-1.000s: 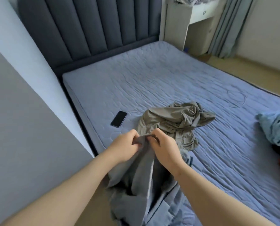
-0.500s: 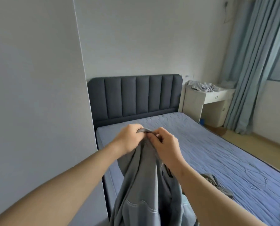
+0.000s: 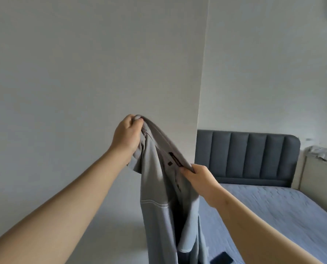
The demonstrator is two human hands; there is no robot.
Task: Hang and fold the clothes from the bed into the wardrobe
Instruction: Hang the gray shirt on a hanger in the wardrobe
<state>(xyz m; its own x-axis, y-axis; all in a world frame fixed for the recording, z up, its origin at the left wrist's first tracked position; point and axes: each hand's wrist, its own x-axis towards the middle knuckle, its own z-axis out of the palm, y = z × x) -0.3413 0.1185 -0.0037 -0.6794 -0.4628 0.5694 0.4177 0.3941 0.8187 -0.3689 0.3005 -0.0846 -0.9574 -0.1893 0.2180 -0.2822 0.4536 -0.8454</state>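
The shirt point(image 3: 158, 197) is held aloft near the bed point(image 3: 273, 206). Its collar is stretched between the raised left hand point(image 3: 127, 134) and lower right hand point(image 3: 198, 174), fingers point(image 3: 138, 120) clamped on cloth, probably so it hangs straight.

Two hands in the air, a left hand point(image 3: 127, 136) and a right hand point(image 3: 200, 176), and one grey shirt point(image 3: 158, 187) gripped between them. One dark label point(image 3: 175, 159) shows inside its collar. I count one bed point(image 3: 273, 206) and one headboard point(image 3: 254, 155), with five seams showing. One white counter point(image 3: 318, 180) stands beside the bed, with one heap point(image 3: 324, 154) of pale cloth on top. One dark phone point(image 3: 222, 260) lies on the mattress, partly cut off
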